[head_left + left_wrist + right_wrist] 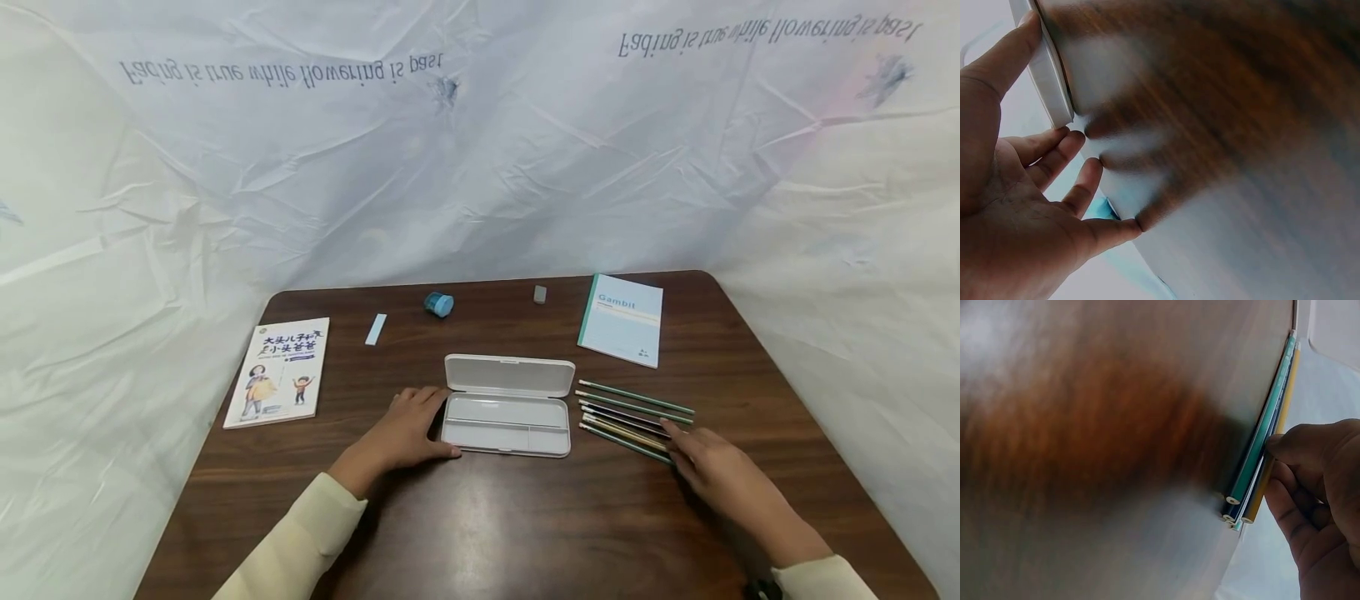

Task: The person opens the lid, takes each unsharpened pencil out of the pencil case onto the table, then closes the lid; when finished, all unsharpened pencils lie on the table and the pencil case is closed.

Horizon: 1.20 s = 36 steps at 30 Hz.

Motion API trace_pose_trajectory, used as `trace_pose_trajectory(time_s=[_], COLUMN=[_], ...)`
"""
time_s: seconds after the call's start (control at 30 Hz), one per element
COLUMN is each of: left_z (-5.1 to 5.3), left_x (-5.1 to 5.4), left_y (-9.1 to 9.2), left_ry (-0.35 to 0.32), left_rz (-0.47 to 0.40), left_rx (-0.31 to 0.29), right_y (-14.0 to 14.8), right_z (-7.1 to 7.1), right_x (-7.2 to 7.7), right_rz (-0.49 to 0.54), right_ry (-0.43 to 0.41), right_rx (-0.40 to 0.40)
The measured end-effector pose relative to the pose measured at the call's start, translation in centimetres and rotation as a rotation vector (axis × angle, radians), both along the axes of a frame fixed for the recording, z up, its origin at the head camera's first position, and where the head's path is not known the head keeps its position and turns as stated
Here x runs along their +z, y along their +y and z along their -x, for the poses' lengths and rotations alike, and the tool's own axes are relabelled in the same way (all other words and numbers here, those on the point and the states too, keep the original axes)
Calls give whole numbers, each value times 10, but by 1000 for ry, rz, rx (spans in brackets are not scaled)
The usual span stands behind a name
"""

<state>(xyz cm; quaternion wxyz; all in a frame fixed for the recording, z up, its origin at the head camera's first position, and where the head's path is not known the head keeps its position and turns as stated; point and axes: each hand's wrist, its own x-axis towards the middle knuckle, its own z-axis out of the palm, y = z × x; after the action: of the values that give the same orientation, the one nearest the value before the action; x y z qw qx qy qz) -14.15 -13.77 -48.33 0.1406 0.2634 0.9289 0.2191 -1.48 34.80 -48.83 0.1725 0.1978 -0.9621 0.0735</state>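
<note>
A white pencil case (487, 437) lies with its lid raised in the middle of the table, its compartments bare. My left hand (408, 429) is at its left end, thumb by the front corner; the left wrist view shows the thumb against the case's side (1051, 81) and the other fingers spread. Several pencils (637, 397), green, dark and yellowish, lie side by side right of the case, eraser ends toward it. My right hand (716, 471) is over their right ends. In the right wrist view, thumb and fingers pinch at a yellow pencil (1285, 394); the fingertips are partly hidden.
A picture book (281, 371) lies at the left, near a pale blue strip (376, 329). Along the back are a blue round container (439, 304) and a small grey block (540, 294). A light blue notebook (622, 321) lies back right. Pale sheeting (480, 192) surrounds the table.
</note>
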Motion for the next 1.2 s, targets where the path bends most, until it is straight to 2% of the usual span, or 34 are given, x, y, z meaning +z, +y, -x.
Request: trace_pose_trajectory(time_s=[0.13,0.3,0.47,0.57,0.73,0.83,1.07,1.2], left_z=[-1,-1,0,0,-1,-1,-2,-1], left_x=[0,2,2,2,2,1,-1,-1], left_y=[0,0,0,0,1,1,1,1], left_ry=[-3,-2,3,8,8,4,13,21], left_rz=[0,5,10,13,19,17,15,6], left_rx=[4,9,12,5,1,5,0,3], right_y=[1,-5,-28,-51,-92,-113,-135,-139], right_z=[2,5,19,31,52,66,89,97], right_x=[0,7,17,22,22,21,18,15], right_rz=[-9,-13,5,22,35,32,-45,-66], right_ry=[-7,-70,-110,-121,-108,-131,-240,-261], right_rx=[6,-23,-12,29,161,221,246,268])
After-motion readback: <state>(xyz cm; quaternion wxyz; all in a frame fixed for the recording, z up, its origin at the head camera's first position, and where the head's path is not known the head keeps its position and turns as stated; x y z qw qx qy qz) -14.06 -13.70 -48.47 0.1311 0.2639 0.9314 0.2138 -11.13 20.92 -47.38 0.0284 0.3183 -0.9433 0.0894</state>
